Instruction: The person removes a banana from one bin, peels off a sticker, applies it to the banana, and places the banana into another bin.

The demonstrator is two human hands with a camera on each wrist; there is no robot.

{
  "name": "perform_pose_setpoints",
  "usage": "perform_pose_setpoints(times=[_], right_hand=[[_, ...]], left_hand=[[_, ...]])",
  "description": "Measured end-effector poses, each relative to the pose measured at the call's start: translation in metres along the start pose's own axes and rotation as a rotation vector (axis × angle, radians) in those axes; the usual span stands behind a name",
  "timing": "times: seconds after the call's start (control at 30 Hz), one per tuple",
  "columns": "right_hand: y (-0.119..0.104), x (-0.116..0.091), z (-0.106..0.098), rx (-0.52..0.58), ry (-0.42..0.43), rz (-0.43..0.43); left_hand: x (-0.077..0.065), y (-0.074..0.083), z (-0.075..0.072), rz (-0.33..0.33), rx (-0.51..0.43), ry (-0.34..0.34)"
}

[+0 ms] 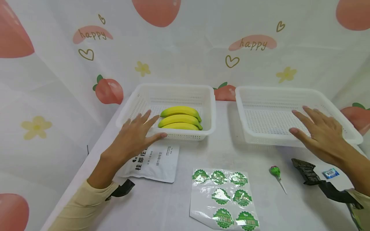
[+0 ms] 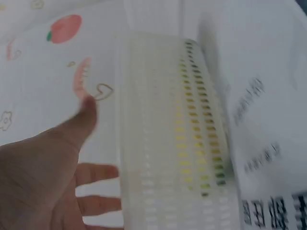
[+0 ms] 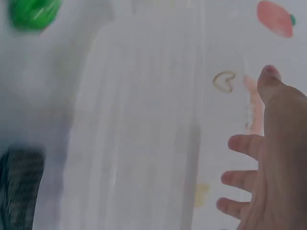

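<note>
Fingers spread, my left hand [image 1: 134, 138] hovers over the front left rim of a white basket [image 1: 212, 118] and holds nothing. Inside that basket lie several yellow bananas [image 1: 180, 120] with green tips, side by side toward its right. In the left wrist view, yellow shows through the slotted basket wall [image 2: 158, 143], and the thumb points up beside it. My right hand [image 1: 323, 131], also spread and holding nothing, is over the front right part of a second white basket [image 1: 271, 140]. The right wrist view has the fingers apart beyond that basket's blurred wall [image 3: 134, 124].
A white printed pouch [image 1: 162, 163] lies before the left basket. Nearer is a sheet of green round stickers [image 1: 222, 199]. To the right are a green lollipop [image 1: 275, 171], a black wrapped packet [image 1: 307, 173] and a small blue packet [image 1: 330, 173]. A patterned cloth [image 1: 185, 41] hangs behind.
</note>
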State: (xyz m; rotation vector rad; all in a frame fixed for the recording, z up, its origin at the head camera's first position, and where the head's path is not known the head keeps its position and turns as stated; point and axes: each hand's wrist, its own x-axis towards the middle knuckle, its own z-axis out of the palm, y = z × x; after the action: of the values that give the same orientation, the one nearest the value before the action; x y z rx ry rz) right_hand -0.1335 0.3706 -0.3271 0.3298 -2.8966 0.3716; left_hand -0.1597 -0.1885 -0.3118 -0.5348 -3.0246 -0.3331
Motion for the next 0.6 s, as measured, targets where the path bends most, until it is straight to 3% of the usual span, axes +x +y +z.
perform_pose_setpoints(times=[0.17, 0.27, 0.4, 0.47, 0.6], right_hand=[[-0.037, 0.018, -0.002, 0.246, 0.019, -0.058], [-0.068, 0.032, 0.001, 0.299, 0.081, -0.124], [-0.107, 0.054, 0.01, 0.327, 0.167, -0.266], [-0.126, 0.066, 0.014, 0.38, 0.138, -0.298], [-0.16, 0.09, 0.022, 0.496, -0.025, -0.275]], left_hand=[[0.007, 0.01, 0.002, 0.068, -0.155, 0.013], [0.012, 0.012, 0.005, 0.073, -0.2, 0.022], [0.015, 0.011, 0.007, 0.03, -0.268, 0.018], [0.016, 0.01, 0.007, 0.008, -0.293, 0.008], [0.015, 0.01, 0.007, -0.024, -0.333, -0.012]])
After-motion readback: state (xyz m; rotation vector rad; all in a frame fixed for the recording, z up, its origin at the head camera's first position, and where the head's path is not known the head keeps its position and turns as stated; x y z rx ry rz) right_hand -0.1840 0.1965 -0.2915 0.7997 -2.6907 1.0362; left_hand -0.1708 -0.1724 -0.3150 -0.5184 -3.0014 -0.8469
